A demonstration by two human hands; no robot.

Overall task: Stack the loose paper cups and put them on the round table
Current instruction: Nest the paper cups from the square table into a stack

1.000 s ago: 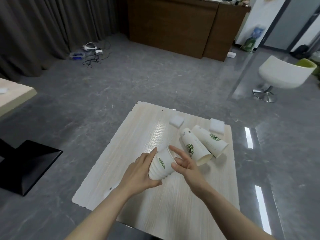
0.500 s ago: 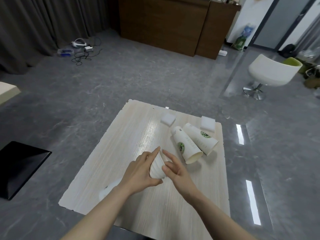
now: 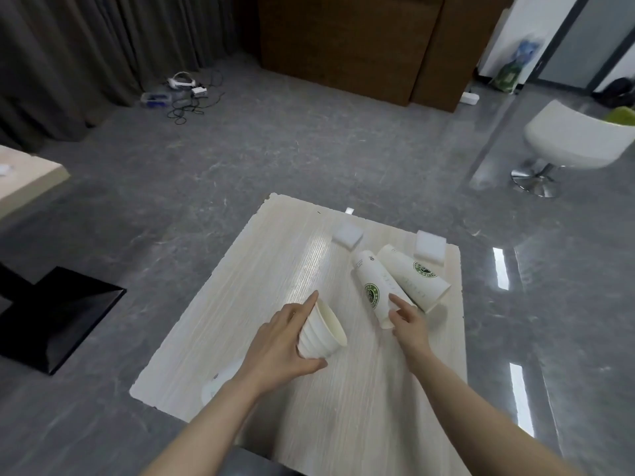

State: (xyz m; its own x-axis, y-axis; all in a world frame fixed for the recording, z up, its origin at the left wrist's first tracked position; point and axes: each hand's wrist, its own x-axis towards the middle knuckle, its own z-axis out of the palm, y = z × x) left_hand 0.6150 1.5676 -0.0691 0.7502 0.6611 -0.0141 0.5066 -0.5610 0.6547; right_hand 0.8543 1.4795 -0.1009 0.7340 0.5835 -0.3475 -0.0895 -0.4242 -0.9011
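Left hand (image 3: 281, 341) grips a short nested stack (image 3: 321, 333) of cups, mouth turned toward the right, held just above the square table (image 3: 275, 269). Right hand (image 3: 407, 319) reaches the near sleeve (image 3: 376, 290) lying on its side; fingers rest on its open end, not yet closed round it. Far sleeve (image 3: 414, 278) lies touching the first. Two foam blocks (image 3: 348, 235) sit beyond. No round table in view.

Advice: close the right hand near the sleeve's mouth, lift clear of its neighbour, align the axes, and seat it base-first into the stack's mouth without crushing the rims.
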